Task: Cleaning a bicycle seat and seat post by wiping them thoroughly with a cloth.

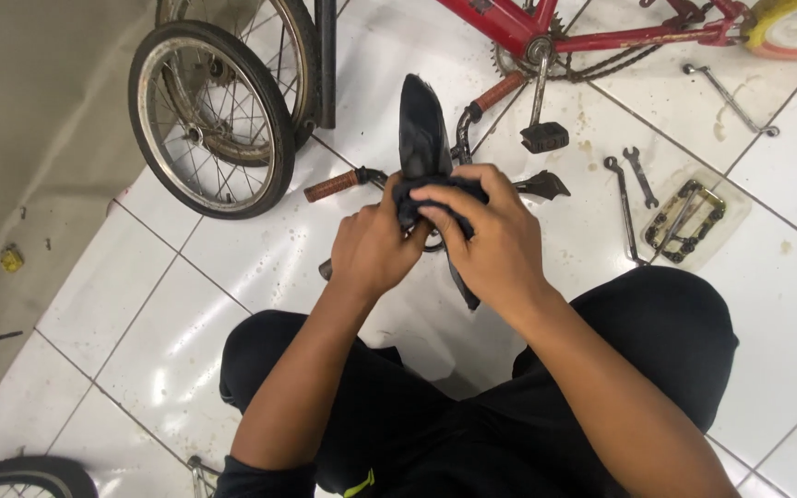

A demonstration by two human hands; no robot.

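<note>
Both my hands are closed around a strip of black rubber inner tube held above the tiled floor. My left hand grips its lower part from the left. My right hand wraps over it from the right, fingers pressing the folded rubber. The tube's upper end sticks up above my fingers, and a short end hangs below my right hand. Beneath my hands lies a bicycle handlebar with brown grips.
Two small spoked wheels lean at the upper left. A red bicycle frame with crank and pedal lies at the top. Wrenches and a clear tray holding a chain lie at right. My knees in black trousers fill the bottom.
</note>
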